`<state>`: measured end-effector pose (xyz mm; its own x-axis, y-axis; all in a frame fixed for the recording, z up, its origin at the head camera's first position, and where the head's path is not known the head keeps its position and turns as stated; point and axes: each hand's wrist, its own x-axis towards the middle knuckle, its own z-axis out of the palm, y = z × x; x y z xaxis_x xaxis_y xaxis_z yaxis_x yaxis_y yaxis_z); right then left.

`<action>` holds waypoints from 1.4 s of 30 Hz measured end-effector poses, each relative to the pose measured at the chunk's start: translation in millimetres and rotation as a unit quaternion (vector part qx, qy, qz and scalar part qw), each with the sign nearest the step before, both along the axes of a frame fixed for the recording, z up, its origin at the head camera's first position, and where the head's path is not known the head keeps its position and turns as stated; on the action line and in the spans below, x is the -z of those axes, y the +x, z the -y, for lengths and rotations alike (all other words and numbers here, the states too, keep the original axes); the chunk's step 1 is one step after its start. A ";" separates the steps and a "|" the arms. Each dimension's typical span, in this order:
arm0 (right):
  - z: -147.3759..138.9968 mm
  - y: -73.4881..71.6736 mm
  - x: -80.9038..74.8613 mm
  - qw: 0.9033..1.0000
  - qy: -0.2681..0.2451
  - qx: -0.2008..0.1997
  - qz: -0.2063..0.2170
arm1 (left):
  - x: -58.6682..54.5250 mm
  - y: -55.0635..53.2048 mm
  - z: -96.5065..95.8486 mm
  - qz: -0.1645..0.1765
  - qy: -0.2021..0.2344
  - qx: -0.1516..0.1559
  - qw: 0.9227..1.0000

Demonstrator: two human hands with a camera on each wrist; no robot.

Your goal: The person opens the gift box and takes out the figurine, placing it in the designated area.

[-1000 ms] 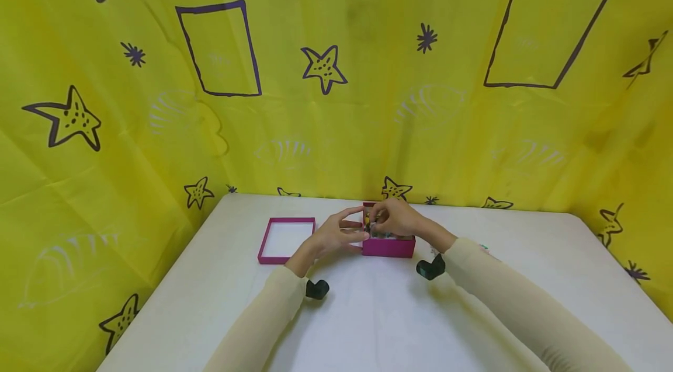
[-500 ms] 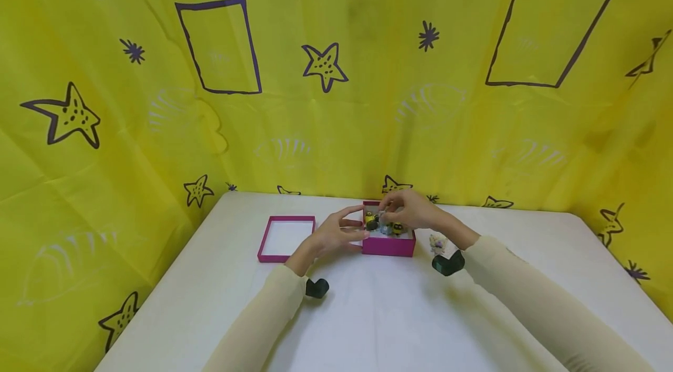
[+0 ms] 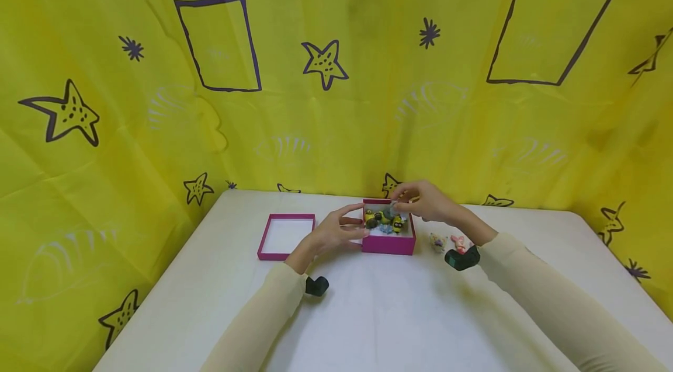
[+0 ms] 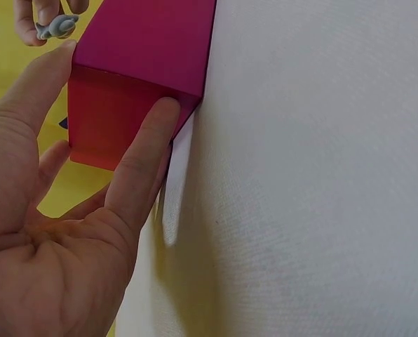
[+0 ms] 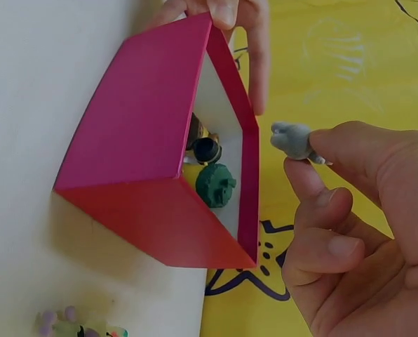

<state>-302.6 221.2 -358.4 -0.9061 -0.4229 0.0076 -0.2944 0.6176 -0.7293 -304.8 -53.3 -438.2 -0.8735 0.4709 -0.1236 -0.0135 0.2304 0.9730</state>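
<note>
An open magenta box (image 3: 388, 246) stands on the table with several small figurines inside, among them yellow-and-black ones (image 3: 398, 224), a blue one (image 3: 385, 229) and a dark green rounded one (image 5: 214, 184). My left hand (image 3: 331, 233) rests against the box's left side, its fingers spread and fairly straight, thumb at the near corner. Between thumb and index finger, my right hand (image 3: 428, 204) pinches a small grey animal figurine (image 5: 291, 140) just above the box's back right rim. The figurine's exact kind is unclear.
To the left lies the shallow magenta lid (image 3: 286, 256), white inside facing up. Right of the box lie a beige figurine (image 3: 437, 242) and a pink one (image 3: 459, 243) on the white table (image 3: 368, 313). A yellow patterned curtain (image 3: 368, 115) hangs behind.
My right hand has risen out of the box and moved right, with the grey figurine in its fingertips. More of the box's contents and the pink figurine now show. My left hand stays put.
</note>
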 end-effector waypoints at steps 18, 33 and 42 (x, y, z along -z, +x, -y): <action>-45.7 -0.1 1.3 0.999 -0.016 0.029 -0.001 | -2.5 2.3 -0.5 -0.004 -0.022 -0.007 1.000; -78.9 -6.3 23.8 0.995 -0.023 0.078 0.052 | -1.9 2.1 -1.6 0.006 -0.022 -0.012 1.000; -85.1 -11.0 37.2 0.994 -0.033 0.069 0.084 | -1.3 1.2 -0.9 0.008 -0.022 -0.015 1.000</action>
<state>-313.6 306.3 -395.5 -0.9462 -0.2985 -0.1251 -0.0814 0.5935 -0.8007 -303.6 -52.5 -436.9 -0.8849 0.4386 -0.1569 -0.0357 0.2719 0.9617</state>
